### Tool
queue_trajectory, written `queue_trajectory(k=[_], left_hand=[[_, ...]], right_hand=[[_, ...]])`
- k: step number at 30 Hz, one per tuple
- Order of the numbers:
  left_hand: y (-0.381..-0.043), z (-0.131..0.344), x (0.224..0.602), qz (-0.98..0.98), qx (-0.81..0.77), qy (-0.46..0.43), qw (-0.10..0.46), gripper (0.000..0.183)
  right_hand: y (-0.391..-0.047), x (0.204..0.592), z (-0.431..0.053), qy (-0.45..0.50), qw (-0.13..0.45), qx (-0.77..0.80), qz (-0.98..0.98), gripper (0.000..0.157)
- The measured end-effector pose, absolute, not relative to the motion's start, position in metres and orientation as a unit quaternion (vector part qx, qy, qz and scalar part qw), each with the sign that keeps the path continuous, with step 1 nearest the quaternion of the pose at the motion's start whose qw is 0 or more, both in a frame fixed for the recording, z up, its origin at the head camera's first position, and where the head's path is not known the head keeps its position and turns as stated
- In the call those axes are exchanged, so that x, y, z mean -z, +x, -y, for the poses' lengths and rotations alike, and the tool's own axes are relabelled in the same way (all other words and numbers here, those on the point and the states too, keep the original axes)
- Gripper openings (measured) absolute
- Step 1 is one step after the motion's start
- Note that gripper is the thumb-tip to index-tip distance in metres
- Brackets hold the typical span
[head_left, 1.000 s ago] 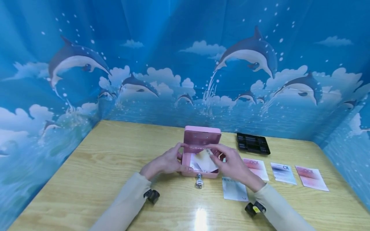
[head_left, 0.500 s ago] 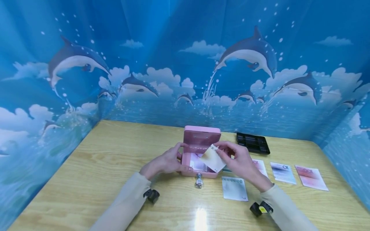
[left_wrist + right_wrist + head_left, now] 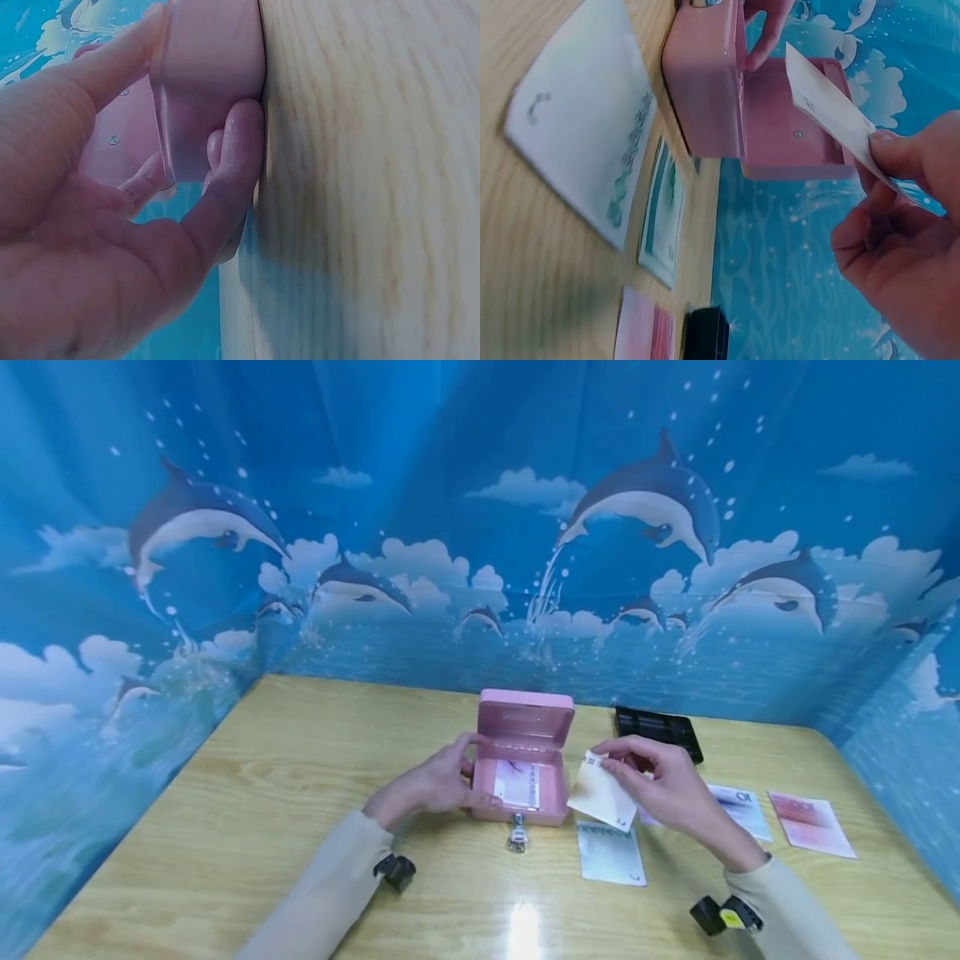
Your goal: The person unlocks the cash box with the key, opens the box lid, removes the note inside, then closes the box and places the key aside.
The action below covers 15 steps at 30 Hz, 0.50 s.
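Note:
A pink metal cash box (image 3: 555, 817) stands on the table with its lid (image 3: 525, 720) raised and a latch hanging at its front. My left hand (image 3: 433, 779) grips the box's left side, thumb and fingers spread around the wall, as the left wrist view shows close up. Inside lies a purplish-white banknote (image 3: 516, 783). Just right of the box, my right hand (image 3: 667, 783) pinches a pale yellowish banknote (image 3: 602, 793) by its upper corner between thumb and fingers, tilted and held above the table. Beneath it on the table is a greenish-white banknote (image 3: 611, 858).
A black compartment tray (image 3: 686, 739) lies behind the right hand. Further right are a blue-grey note (image 3: 746, 810) and a red note (image 3: 812, 823). The right wrist view also shows a green-edged note (image 3: 662, 217) beside the box. A dolphin-print curtain (image 3: 420, 518) encloses the table.
My right hand has moved right, lifting the yellowish banknote from over the box to beside it, which uncovers the purplish note inside. The left hand stays on the box.

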<state>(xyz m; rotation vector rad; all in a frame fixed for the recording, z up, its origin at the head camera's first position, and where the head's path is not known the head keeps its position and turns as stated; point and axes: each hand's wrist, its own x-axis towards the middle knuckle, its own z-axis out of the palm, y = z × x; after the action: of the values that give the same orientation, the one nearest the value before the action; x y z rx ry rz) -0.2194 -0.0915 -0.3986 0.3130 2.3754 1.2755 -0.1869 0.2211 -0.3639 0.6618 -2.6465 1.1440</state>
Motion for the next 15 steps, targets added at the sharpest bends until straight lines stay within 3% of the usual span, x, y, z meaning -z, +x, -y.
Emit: queue_trajectory(k=[15], left_hand=[[-0.221, 0.091, 0.401, -0.849, -0.469, 0.121, 0.211, 0.094]], right_hand=[[-0.178, 0.365, -0.251, 0.214, 0.010, -0.357, 0.909, 0.019]])
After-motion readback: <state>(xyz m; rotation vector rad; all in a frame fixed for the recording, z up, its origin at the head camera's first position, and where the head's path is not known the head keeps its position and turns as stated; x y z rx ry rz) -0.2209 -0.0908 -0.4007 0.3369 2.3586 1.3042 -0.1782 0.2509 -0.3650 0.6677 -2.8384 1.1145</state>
